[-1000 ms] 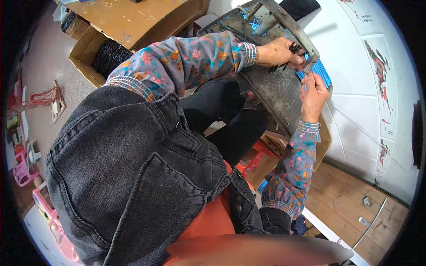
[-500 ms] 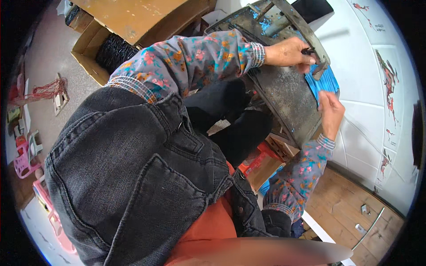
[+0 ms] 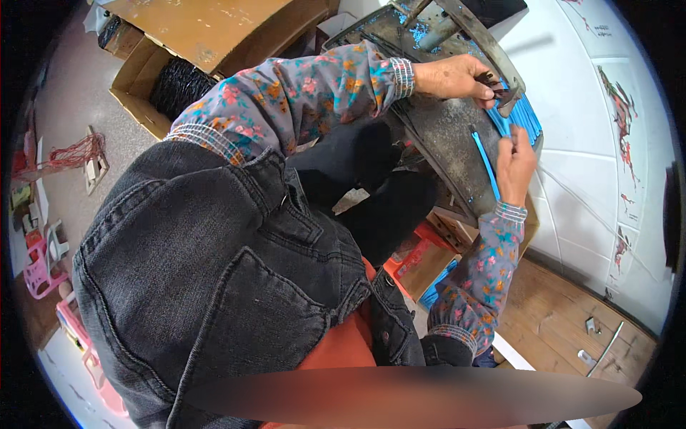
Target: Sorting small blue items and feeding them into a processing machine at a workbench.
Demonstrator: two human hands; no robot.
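Observation:
My left hand [image 3: 454, 77] is closed on several small black pieces [image 3: 491, 80], beside the curved end of a metal arm [image 3: 509, 100]. Under and beyond that arm lies a row of thin blue strips [image 3: 527, 118], side by side at the right edge of a worn metal worktop [image 3: 446, 129]. At the near ends of the strips, my right hand [image 3: 516, 166] has its fingers pinched together on a blue strip; the fingertips are slightly blurred. A single blue strip with a black tip [image 3: 485, 163] lies on the worktop, just left of my right hand.
Blue scraps [image 3: 423, 37] litter the worktop's far part. At left, a cardboard box [image 3: 128, 93] of thin black pieces stands by a brown tabletop [image 3: 193, 28]. My knees are under the worktop's near edge, above a red box [image 3: 421, 254]. A white wall [image 3: 572, 129] rises at right.
A single black-tipped blue strip now lies on the worktop where none lay before. My right hand has shifted slightly left and up; the black pieces in my left hand show more.

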